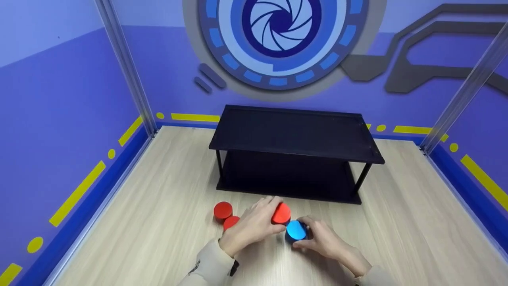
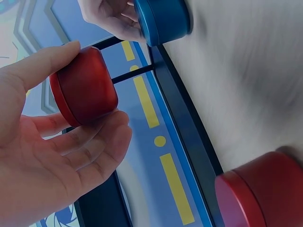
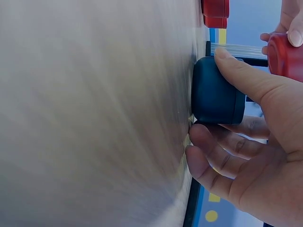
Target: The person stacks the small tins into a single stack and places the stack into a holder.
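My left hand [image 1: 254, 222] grips a small round red tin [image 2: 87, 87] between thumb and fingers. In the left wrist view that tin hangs above the table. My right hand [image 1: 326, 241] has its thumb and fingers around a similar blue tin [image 3: 218, 91], which stands on the table in the right wrist view. From the head view, the held red tin is just left of and behind the blue tin. Two more red tins stand left of my left hand: one in full view [image 1: 223, 210], the other [image 1: 230, 222] partly hidden by that hand.
Behind the hands stands a black two-tier rack [image 1: 293, 133] with thin posts, its lower shelf [image 1: 285, 174] close to the tins. Blue printed walls [image 1: 71, 119] enclose the wooden table [image 1: 158, 222] at the left, back and right.
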`<action>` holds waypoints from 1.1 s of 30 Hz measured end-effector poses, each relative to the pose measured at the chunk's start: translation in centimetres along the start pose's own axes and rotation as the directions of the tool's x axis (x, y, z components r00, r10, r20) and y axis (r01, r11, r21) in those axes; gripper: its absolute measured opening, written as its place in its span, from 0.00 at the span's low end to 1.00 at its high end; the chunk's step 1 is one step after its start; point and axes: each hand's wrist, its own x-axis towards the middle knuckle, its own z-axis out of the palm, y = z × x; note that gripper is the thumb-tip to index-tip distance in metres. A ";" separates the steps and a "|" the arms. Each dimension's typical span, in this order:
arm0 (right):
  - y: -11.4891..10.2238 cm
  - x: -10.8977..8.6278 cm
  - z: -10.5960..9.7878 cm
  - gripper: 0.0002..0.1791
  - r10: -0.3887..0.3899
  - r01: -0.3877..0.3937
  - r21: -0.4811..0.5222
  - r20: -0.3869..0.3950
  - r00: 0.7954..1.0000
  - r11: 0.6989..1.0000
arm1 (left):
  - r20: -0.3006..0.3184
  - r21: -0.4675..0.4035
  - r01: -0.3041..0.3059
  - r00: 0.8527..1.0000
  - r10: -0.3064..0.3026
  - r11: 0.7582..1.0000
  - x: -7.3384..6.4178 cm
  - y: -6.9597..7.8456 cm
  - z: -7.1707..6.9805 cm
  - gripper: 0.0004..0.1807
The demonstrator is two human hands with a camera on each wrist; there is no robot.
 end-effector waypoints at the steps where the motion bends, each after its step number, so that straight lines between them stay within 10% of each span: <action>1: 0.0 0.0 0.0 0.32 -0.001 0.001 -0.002 -0.001 1.000 1.000 | 0.002 -0.003 -0.001 1.000 0.001 1.000 0.1 0.1 0.0 0.34; 33: 0.5 0.0 0.2 0.27 -0.053 0.055 0.044 -0.039 0.998 0.998 | 0.025 0.056 -0.090 0.996 0.089 0.994 2.3 2.1 3.5 0.33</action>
